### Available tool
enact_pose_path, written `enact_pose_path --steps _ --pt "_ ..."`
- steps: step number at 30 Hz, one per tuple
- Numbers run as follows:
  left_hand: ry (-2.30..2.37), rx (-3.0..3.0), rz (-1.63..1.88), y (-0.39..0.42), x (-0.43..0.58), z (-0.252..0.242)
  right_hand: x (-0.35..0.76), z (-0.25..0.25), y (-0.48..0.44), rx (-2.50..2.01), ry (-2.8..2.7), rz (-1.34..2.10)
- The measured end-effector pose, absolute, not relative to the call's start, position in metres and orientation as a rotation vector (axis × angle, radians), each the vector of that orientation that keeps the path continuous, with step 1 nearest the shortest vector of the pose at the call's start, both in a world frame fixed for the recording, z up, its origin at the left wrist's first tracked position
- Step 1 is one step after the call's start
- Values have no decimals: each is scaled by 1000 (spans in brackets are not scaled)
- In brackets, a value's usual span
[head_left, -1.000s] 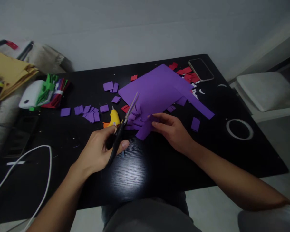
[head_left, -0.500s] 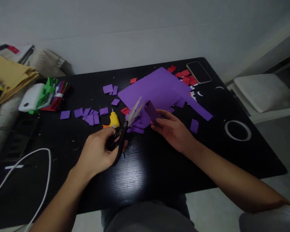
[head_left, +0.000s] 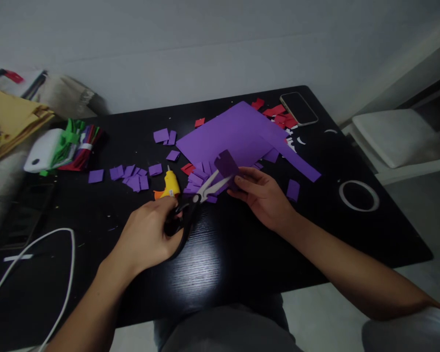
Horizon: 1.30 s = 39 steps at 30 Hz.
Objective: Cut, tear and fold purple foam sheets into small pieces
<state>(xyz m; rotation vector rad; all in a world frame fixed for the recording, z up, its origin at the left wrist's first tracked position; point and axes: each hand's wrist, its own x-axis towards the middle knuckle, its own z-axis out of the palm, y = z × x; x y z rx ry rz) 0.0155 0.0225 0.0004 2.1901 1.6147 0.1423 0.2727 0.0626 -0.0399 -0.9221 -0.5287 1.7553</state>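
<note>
My left hand (head_left: 150, 234) grips the black handles of a pair of scissors (head_left: 201, 195), whose blades are parted and point right toward a purple paper strip (head_left: 225, 164). My right hand (head_left: 262, 195) pinches that strip and holds it upright just above the black table (head_left: 212, 264). The blades meet the strip's lower part near my right fingertips. A pile of small purple paper pieces (head_left: 200, 178) lies under the blades. Behind it lies a large purple paper sheet (head_left: 234, 134).
A yellow glue gun (head_left: 168, 185) lies left of the scissors, with more purple squares (head_left: 132, 175) beside it. Red scraps (head_left: 278, 113) and a phone (head_left: 298, 107) lie at the back right, a tape ring (head_left: 358, 195) at right, coloured paper rolls (head_left: 77, 144) and a white cable (head_left: 55, 274) at left.
My right hand lifted the purple strip off the table and stood it up. My left hand swung the scissors down and to the right until the blades reached the strip.
</note>
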Motion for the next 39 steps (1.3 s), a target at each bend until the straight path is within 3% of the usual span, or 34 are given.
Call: enact_pose_path --steps 39 --pt "1538 2217 126 24 22 -6 270 -41 55 -942 -694 1661"
